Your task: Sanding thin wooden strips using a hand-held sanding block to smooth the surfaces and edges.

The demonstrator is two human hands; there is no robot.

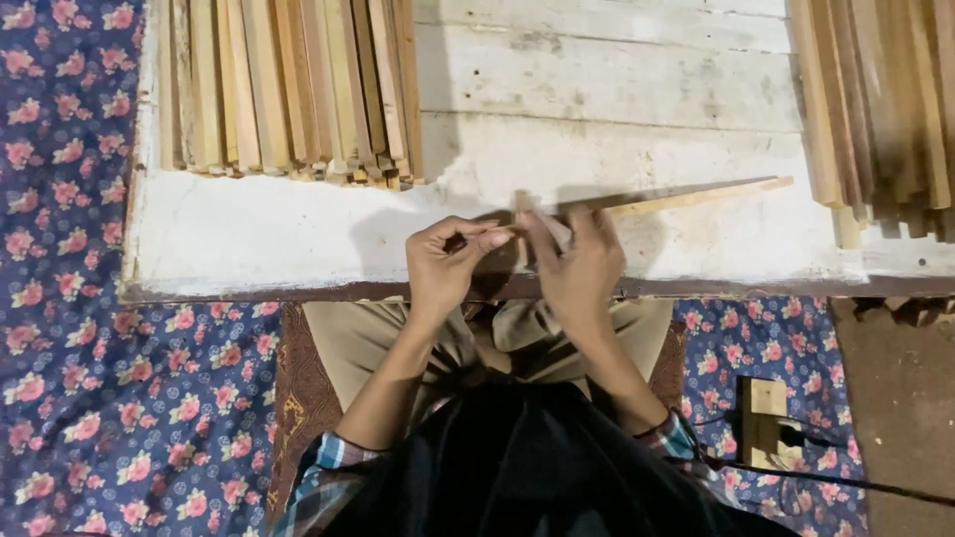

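A thin wooden strip lies slanted over the white worn board, its far end pointing up to the right. My right hand is closed around its near end. My left hand pinches the same end from the left, fingertips touching the right hand's. The part of the strip inside my hands is hidden. Both hands hover over the board's front edge, above my lap.
A stack of wooden strips lies on the board at the back left, another stack at the back right. A blue flowered cloth covers the floor. A wooden block with a black cable sits at the right of my knee.
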